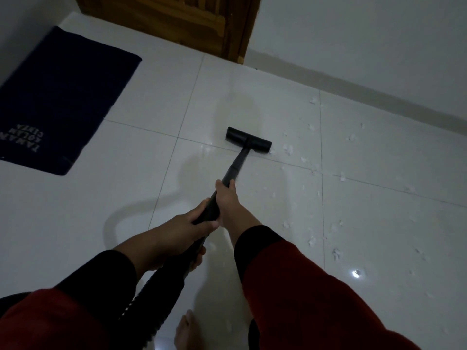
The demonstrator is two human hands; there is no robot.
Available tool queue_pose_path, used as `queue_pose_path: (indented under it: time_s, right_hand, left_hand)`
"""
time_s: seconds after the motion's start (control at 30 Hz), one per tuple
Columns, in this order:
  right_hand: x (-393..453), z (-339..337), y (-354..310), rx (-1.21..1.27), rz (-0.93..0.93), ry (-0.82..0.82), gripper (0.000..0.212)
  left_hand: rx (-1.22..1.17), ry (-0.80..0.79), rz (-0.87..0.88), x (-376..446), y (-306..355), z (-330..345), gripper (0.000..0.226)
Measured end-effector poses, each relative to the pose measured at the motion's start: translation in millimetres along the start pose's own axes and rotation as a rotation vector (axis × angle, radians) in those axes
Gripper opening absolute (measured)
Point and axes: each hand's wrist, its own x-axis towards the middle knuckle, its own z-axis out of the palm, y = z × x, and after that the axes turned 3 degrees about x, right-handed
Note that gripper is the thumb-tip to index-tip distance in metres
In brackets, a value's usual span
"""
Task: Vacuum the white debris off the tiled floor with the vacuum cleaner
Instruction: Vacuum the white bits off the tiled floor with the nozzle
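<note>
A black vacuum wand (238, 162) runs from my hands to a flat black floor head (249, 140) lying on the white tiled floor (101, 193). My right hand (227, 200) grips the wand higher up, toward the head. My left hand (182, 231) grips it lower, where the ribbed black hose (156, 294) joins. White debris (288, 149) lies scattered just right of the head and across the tiles on the right, down to the lower right.
A dark blue doormat (60, 97) with white lettering lies at the left. A wooden door (182, 21) stands at the top, with a white wall (366, 46) running along the right. My bare foot (185, 329) shows at the bottom. A bright light spot (356, 274) reflects off the floor.
</note>
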Motion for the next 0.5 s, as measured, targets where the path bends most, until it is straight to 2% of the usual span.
queue_pose_path:
  time_s: [0.17,0.5]
  right_hand:
    - [-15,-3,13,0.048,0.006,-0.011,0.060]
    - [-29,-22,44,-0.023,0.052,-0.053,0.061]
  left_hand:
    - [-0.008,0.004,0.001,-15,-11,5,0.064]
    - [-0.077,0.047,-0.022,-28,-42,37,0.063]
